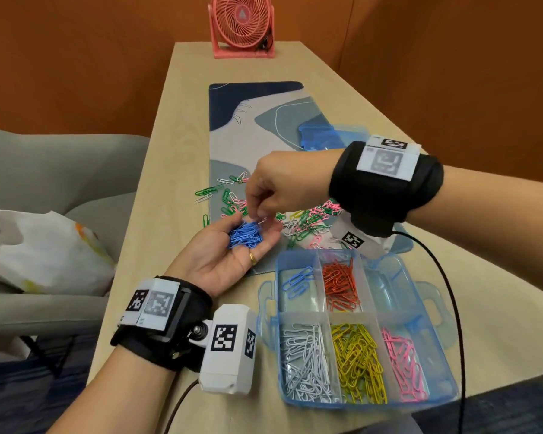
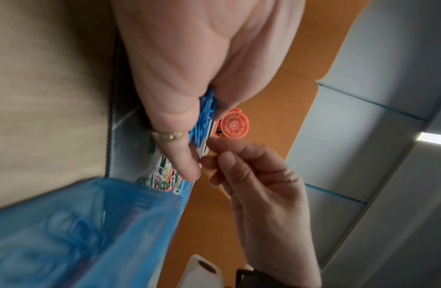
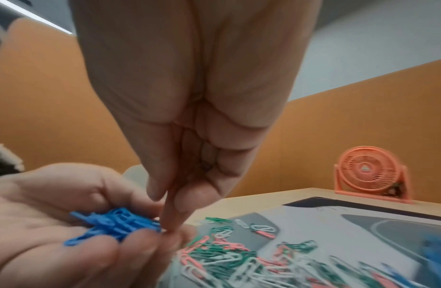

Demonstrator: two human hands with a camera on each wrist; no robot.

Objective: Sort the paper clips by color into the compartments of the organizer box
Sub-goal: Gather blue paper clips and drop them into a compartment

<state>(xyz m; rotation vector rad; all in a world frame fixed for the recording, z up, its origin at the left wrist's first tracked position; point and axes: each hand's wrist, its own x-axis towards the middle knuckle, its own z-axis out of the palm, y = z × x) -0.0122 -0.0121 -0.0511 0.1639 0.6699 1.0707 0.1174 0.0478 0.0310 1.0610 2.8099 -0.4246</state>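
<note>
A heap of blue clips [image 1: 245, 235] is cupped in the left hand [image 1: 229, 255] while the right hand [image 1: 276, 189] pinches above it, organizer box [image 1: 427, 311] at four o'clock mostly filled, mixed clips [image 1: 308, 220] unsorted on the tabletop [image 1: 157, 214].

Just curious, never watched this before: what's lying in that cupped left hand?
A small heap of blue paper clips lies in the left hand. The right hand pinches at its edge; what its fingertips hold is hidden.
</note>
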